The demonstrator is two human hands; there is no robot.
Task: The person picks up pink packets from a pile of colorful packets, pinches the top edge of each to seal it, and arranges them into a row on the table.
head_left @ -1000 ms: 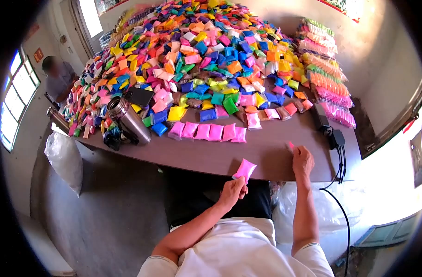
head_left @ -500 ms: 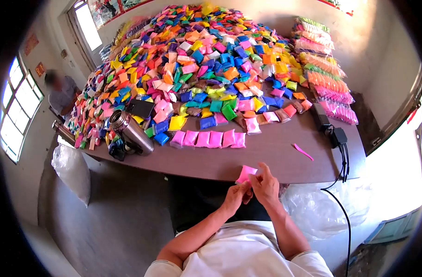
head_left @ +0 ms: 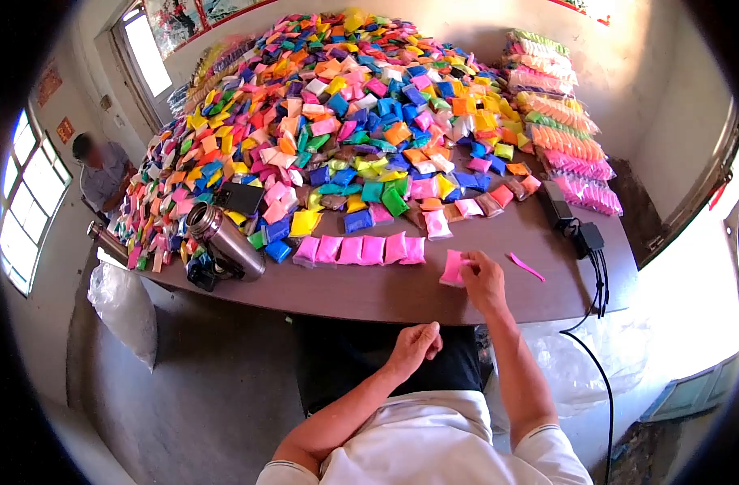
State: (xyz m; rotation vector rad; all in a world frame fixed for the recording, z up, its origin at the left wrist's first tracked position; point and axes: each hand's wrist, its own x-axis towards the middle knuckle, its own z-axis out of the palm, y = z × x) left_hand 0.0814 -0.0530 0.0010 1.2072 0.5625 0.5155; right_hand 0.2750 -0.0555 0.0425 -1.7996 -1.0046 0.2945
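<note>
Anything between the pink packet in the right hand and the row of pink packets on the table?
Nothing visible: only bare tabletop shows between the pink packet in the right hand and the row of pink packets. The thin pink strip lies beyond the hand's other side.

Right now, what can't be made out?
All in the head view:
Pink packet: right end hidden by the right hand.
Left hand: palm hidden by the curled hand itself.
Tabletop: far part covered by the packet pile.
Black cable: lower end cut off by the bottom edge.
</note>
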